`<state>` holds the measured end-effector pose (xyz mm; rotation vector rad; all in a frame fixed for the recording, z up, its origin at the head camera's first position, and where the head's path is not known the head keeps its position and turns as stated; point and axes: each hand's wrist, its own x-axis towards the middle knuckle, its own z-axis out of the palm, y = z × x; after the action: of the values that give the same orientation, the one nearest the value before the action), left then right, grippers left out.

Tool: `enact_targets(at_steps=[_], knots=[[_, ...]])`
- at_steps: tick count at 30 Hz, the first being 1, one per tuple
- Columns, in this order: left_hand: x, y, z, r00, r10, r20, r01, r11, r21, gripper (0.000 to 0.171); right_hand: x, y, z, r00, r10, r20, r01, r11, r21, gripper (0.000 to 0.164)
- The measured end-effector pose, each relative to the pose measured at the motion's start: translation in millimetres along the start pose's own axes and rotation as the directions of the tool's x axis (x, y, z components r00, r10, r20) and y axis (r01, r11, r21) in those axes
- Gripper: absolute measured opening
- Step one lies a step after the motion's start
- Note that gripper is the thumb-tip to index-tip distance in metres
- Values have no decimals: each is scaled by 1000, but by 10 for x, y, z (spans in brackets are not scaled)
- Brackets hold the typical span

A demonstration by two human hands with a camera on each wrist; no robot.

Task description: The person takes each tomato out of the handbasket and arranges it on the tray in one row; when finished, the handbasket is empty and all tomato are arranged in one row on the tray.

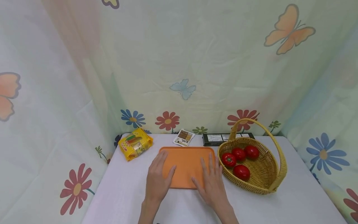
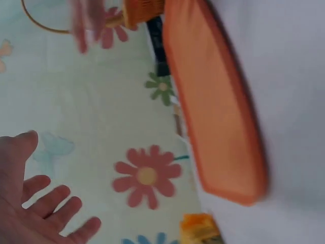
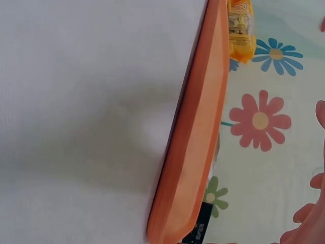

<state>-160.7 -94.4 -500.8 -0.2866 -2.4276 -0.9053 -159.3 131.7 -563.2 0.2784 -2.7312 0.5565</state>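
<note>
A shallow orange tray (image 1: 184,165) with rounded corners lies flat on the white table (image 1: 120,193).

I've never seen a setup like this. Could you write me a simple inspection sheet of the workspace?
Surface: white table, holding everything below.
Job's things: orange tray, lying flat between and under the hands.
Clutter: basket right of the tray, with four red, tomato-like pieces; yellow packet at back left; sachet behind the tray; black box partly hidden behind the basket.
Grip: left hand over the tray's left side, right hand over its right; fingers extended, neither holding anything.
Cables: nothing seen.
Surroundings: pale curtain printed with flowers and butterflies.
</note>
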Motion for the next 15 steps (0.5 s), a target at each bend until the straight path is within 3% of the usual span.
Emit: enact_targets(at_steps=[3,6,8,11,13,15], knots=[[-24,-222,97,996,-73,60,76,996,-46,74,12,12,-37,999,-23,-35,23,1000,12,95],[-66,-451,183,977,-147,154,163,982,-98,84,24,23,-63,996,-44,-78,46,999,28,98],[-104,-609,242,952,-197,236,230,966,-119,95,29,26,-76,994,-52,-98,55,998,28,101],[-165,-816,310,899,-258,353,325,935,-145,112,33,32,-93,990,-63,-124,66,998,22,104],[-213,-940,349,868,-285,406,374,913,-160,121,34,38,-103,989,-69,-134,73,997,24,104],[-259,-1051,382,849,-290,442,401,898,-181,126,35,43,-115,987,-75,-140,80,996,26,102]])
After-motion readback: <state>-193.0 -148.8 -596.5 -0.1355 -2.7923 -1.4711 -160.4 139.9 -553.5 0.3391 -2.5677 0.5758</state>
